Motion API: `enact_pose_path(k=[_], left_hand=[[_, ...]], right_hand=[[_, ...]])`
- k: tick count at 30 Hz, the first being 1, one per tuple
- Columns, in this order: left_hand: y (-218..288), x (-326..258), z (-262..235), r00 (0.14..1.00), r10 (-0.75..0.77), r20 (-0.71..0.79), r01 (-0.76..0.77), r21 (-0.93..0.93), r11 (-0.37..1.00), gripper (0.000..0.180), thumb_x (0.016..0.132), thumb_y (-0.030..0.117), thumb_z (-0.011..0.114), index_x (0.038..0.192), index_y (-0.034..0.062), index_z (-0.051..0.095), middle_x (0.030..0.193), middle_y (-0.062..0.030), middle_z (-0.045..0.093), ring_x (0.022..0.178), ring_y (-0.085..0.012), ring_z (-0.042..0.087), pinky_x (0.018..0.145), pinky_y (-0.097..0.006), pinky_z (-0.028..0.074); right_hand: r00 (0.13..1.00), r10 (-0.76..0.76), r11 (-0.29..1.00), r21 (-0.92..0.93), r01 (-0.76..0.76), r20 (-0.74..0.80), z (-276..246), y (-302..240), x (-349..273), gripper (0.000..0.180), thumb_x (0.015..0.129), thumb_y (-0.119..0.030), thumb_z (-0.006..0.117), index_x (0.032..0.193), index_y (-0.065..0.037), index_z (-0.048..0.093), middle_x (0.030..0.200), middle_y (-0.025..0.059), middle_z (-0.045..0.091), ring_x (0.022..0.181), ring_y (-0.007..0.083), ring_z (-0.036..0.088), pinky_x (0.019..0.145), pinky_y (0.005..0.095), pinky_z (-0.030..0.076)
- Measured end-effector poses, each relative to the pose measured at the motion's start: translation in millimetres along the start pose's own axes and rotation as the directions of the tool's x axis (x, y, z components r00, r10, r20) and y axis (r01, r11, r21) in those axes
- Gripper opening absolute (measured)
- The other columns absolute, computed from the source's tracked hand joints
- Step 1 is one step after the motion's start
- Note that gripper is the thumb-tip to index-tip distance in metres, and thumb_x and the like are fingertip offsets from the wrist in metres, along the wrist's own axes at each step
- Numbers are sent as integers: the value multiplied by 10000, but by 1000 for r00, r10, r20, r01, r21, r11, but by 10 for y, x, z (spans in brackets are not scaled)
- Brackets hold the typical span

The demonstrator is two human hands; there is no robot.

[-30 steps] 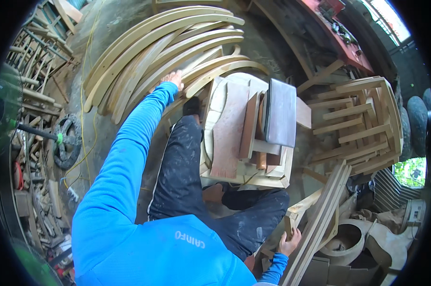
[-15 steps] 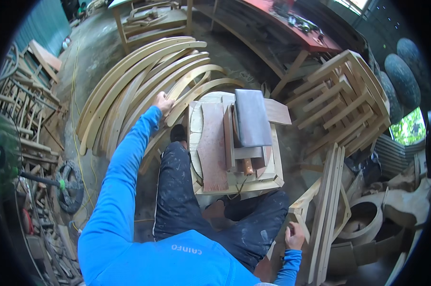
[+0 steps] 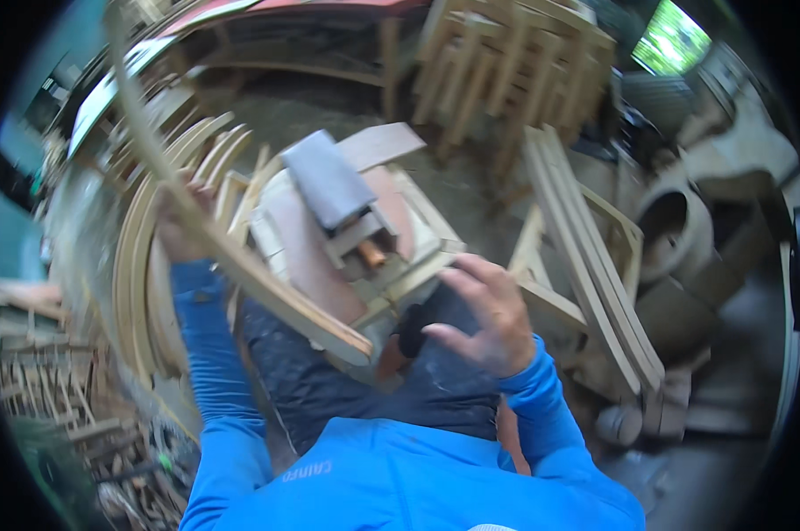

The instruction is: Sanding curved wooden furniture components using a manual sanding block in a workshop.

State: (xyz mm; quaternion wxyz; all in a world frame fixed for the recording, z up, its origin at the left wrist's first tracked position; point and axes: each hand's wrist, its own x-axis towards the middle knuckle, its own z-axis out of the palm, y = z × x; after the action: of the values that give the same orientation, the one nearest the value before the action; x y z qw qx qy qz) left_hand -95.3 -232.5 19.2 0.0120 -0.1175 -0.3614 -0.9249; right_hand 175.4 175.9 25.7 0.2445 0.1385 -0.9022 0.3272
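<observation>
Small pale lettering, one line, on a blue top

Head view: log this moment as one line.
left hand: holding curved wooden strip | right hand: open, empty | more curved pieces: at left | grey-topped block: ahead, between the hands

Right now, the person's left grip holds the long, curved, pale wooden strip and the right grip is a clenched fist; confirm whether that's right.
Not quite: the head view shows the right grip spread open and empty, not clenched. The left grip does hold the long, curved, pale wooden strip.
</observation>
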Motion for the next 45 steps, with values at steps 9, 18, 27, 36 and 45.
enact_pose_path(k=[9,18,27,36,45], left_hand=[[-1377,-1534,1550,967,223,-120,-175,317,932,384,1049,365,613,1247,64,480,868,-52,579,672,-180,598,645,-363,560],[-854,-562,1856,993,-46,106,12,306,952,345,1061,314,577,1253,32,523,1015,-131,645,850,-223,654,791,-388,574],[-1998,-355,634,961,209,182,-203,975,86,970,856,320,782,1586,-34,250,1515,-294,416,1404,-408,427,1174,-571,307],[-2266,-392,735,990,-115,-81,12,861,-508,807,966,390,529,1619,17,238,1695,-227,156,1587,-404,52,1230,-667,23],[-2386,254,617,987,-155,34,-111,847,-520,781,969,342,481,1605,-35,229,1694,-220,179,1597,-354,92,1276,-564,37]], right_hand=[[997,-65,975,-213,55,-40,-2,-244,-154,968,626,-274,904,1495,-153,495,1268,166,624,1148,352,625,1001,502,491],[948,175,981,-127,-146,265,-168,363,-1286,732,670,-106,776,1374,-102,574,840,81,636,718,272,673,635,398,500],[950,287,931,-267,-248,121,-406,520,-2108,516,663,-281,916,1105,-110,712,810,98,706,686,298,678,609,397,502],[854,399,904,-302,-304,333,-770,688,-2066,714,602,-364,943,1204,-81,683,795,120,675,670,306,646,618,416,482],[837,343,931,-269,-245,427,-574,707,-1482,753,694,-249,887,1379,-95,615,751,95,581,625,288,617,557,404,477]])
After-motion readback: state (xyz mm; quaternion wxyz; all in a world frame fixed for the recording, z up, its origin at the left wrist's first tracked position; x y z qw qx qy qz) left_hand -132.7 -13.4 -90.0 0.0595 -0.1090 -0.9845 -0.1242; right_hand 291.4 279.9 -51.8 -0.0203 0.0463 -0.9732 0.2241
